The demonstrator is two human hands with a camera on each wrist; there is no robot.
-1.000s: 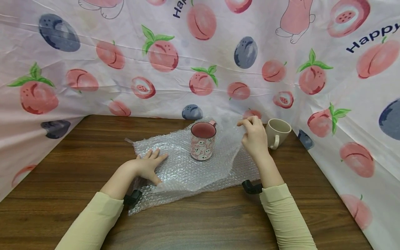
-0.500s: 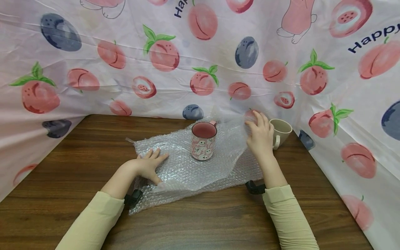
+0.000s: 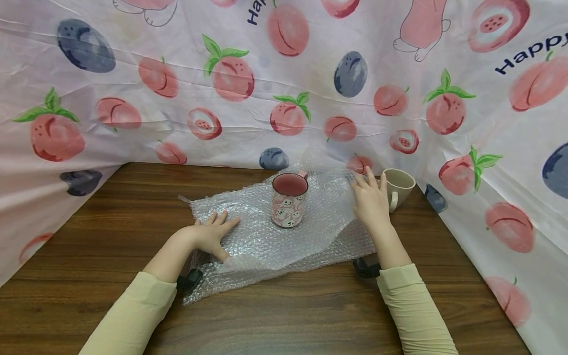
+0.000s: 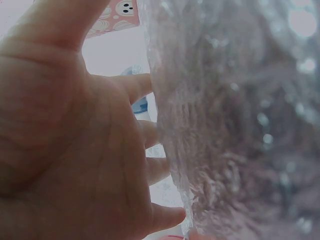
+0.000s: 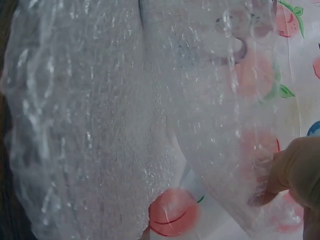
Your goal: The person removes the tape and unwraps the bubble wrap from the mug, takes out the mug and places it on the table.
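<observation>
A pink mug [image 3: 288,204] with a white cartoon-face print stands upright on a sheet of bubble wrap [image 3: 253,239], its handle turned to the back. My left hand [image 3: 210,239] rests with spread fingers on the sheet's left part. Fingers extended, my right hand [image 3: 372,199] touches the sheet's far right part, just left of a cream mug [image 3: 398,185]. In the right wrist view, the thumb side of the right hand [image 5: 306,172] meets the clear film. The wrap fills much of the left wrist view, hiding the left fingertips.
A brown wooden table [image 3: 266,315] carries everything. Behind and to the right hangs a white cloth [image 3: 177,74] with a peach print. The wrap's front edge is folded into two layers. Black wrist cameras [image 3: 190,281] sit under both wrists.
My right hand has shifted slightly right, its curled fingers straightening and spreading over the wrap. The sheet's raised back corner has sunk. My left hand and the pink mug stay put.
</observation>
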